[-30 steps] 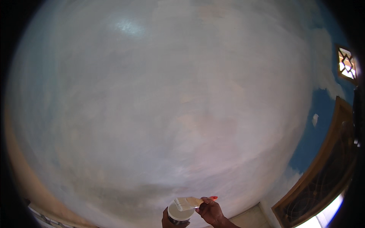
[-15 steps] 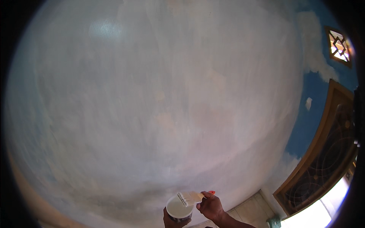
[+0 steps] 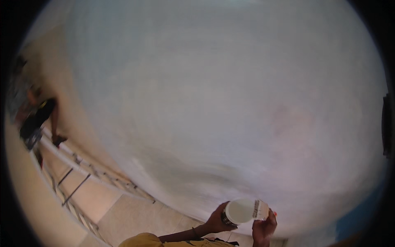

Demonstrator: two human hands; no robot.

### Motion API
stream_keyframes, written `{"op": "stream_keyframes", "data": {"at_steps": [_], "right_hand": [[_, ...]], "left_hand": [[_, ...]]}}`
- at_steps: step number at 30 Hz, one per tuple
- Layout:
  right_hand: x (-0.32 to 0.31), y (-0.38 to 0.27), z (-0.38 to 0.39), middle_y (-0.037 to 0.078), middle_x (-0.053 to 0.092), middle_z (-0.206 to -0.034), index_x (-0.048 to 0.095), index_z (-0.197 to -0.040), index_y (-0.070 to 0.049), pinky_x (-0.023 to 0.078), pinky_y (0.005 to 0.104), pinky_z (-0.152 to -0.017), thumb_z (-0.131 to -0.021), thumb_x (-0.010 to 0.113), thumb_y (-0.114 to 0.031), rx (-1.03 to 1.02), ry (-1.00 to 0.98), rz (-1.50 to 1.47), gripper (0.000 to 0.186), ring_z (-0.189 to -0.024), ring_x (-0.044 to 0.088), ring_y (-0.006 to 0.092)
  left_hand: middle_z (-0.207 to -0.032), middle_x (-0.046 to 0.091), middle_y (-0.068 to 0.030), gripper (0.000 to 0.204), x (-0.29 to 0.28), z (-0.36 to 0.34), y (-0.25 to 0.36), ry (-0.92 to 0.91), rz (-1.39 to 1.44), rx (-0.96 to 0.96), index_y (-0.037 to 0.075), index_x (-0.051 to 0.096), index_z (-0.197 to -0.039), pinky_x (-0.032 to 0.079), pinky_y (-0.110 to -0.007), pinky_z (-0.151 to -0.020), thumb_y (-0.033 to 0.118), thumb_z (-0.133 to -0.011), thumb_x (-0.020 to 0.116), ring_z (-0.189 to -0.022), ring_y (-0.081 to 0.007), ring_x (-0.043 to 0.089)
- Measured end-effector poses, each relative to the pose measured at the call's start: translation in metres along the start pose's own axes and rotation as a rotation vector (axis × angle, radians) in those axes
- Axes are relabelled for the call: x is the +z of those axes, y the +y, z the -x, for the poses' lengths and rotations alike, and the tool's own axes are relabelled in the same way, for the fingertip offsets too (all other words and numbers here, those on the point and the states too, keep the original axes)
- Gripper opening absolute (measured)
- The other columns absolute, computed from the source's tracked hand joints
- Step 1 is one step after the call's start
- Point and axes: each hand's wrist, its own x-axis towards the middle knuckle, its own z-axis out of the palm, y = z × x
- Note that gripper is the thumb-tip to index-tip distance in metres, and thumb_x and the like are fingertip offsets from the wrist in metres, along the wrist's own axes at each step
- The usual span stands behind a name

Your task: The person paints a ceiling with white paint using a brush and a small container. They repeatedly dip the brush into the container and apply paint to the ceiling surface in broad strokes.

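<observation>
Low in the view, my left hand (image 3: 216, 219) is wrapped round the side of a dark paint tub (image 3: 240, 211) with a pale rim. White paint seems to fill it, though blur hides the level. A wide flat paintbrush (image 3: 261, 210) is gripped in my right hand (image 3: 265, 229); its bristles lie at the tub's right rim, and whether they touch it I cannot tell. Beyond both hands rises a large wall (image 3: 197, 111) with streaky whitish paint over it.
At the far left another person (image 3: 35, 115) sits atop a pale ladder (image 3: 78, 164) that stands on the tiled floor (image 3: 127, 214). Blue paint (image 3: 358, 218) shows on the wall at lower right. My yellow sleeve (image 3: 142, 240) is at the bottom edge.
The view has swung left: the window and carved door are gone, and the ladder and other person have come in. My hands, tub and brush now appear farther right.
</observation>
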Motion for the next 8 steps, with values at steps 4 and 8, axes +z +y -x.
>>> {"op": "stream_keyframes", "data": {"at_steps": [4,8], "right_hand": [[0.016,0.001,-0.003,0.007,0.073,-0.107,0.067,-0.104,-0.015,0.056,0.0411,-0.08,-0.096,0.066,-0.023,0.03,0.037,0.017,0.012,-0.095,0.068,0.0164],[-0.028,-0.011,-0.035,0.015,0.06,-0.137,0.062,-0.129,-0.012,0.063,0.0369,-0.073,-0.098,0.062,-0.024,0.238,-0.045,-0.136,0.033,-0.114,0.066,0.0272]], "left_hand": [[-0.143,0.047,-0.017,0.112,-0.002,0.005,0.009,0.041,-0.003,-0.01,0.006,0.032,-0.15,0.041,-0.043,-0.111,0.027,-0.061,0.096,-0.134,-0.0312,0.047],[-0.146,0.044,-0.0158,0.113,-0.001,0.008,0.015,0.07,-0.003,-0.043,0.006,0.029,-0.151,0.038,-0.042,-0.113,0.03,-0.063,0.096,-0.137,-0.0307,0.044]]}}
